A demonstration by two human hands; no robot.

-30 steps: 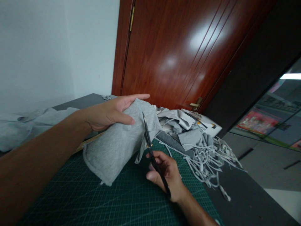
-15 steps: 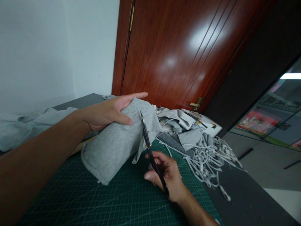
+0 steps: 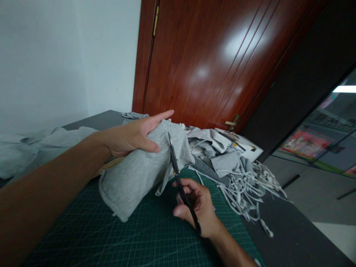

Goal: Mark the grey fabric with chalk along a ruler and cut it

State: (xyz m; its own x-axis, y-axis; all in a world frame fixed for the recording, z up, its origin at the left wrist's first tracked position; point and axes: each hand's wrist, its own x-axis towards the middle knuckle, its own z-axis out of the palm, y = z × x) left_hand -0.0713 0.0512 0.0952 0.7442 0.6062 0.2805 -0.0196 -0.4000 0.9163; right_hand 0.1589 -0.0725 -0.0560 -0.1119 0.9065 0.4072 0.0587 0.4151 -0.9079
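Observation:
Grey fabric [image 3: 139, 181], shaped like a tube with a seamed end, hangs over the green cutting mat [image 3: 133, 241]. My left hand [image 3: 136, 137] grips its upper part between the thumb and the fingers, with the index finger stretched out. Black scissors [image 3: 183, 193] are in my right hand [image 3: 197, 207], their blades pointing up and lying against the front of the fabric. The blades look closed or nearly so. A loose narrow strip of the fabric hangs beside them.
Grey scraps and a tangle of cords [image 3: 244, 193] lie at the right on the dark table [image 3: 294, 230]. More grey cloth [image 3: 55, 144] is at the left. A brown door [image 3: 194, 55] stands behind.
The fabric has shifted slightly right and down at its lower end, and its top edge has changed shape. The scissors and my right hand have moved slightly right.

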